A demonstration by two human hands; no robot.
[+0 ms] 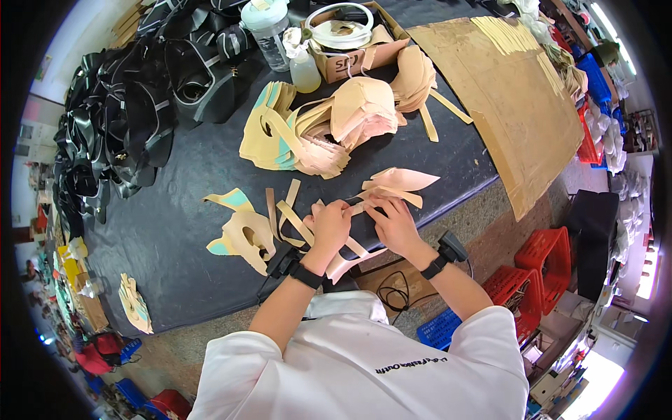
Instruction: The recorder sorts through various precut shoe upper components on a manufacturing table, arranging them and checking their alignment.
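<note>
Close to the table's front edge, my left hand [331,225] and my right hand [394,222] face each other, fingers pinched on a short pale beige strip [357,208] between them. Under and beside my hands lie more beige strips [293,220] and curved cut pieces, among them a pinkish piece [343,264]. Just beyond my right hand is a pointed pink piece [407,179]. Left of my left hand sits a beige cutout [246,234] with a hole and turquoise patches. My fingers partly hide the strip.
Stacked beige and pink cut pieces [364,105] stand farther back on the black table [189,273]. Behind them are a carton [388,54], a plastic jug [266,31] and a bottle [305,72]. Black bags [140,105] pile up left; a cardboard sheet [514,105] lies right.
</note>
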